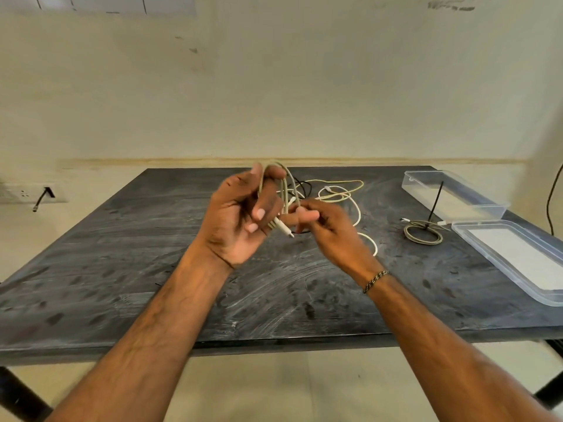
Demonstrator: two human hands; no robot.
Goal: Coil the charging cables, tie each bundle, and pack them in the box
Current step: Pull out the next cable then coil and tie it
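My left hand (pixel 240 213) holds a coil of grey-beige cable (pixel 285 184) above the dark table (pixel 152 254), with the loops passing over its fingers. My right hand (pixel 324 228) pinches the same cable low on the coil, close to a white plug end (pixel 286 231). Behind the hands lie loose white and yellowish cables (pixel 341 193) and a black one (pixel 304 185). A coiled, tied grey cable (pixel 423 234) lies to the right, a black tie (pixel 435 197) sticking up from it. The clear plastic box (pixel 454 193) stands open at the back right.
The box's clear lid (pixel 518 260) lies at the table's right edge. A wall socket with a black plug (pixel 45 193) is on the left wall. A black wire (pixel 551 202) hangs at the far right.
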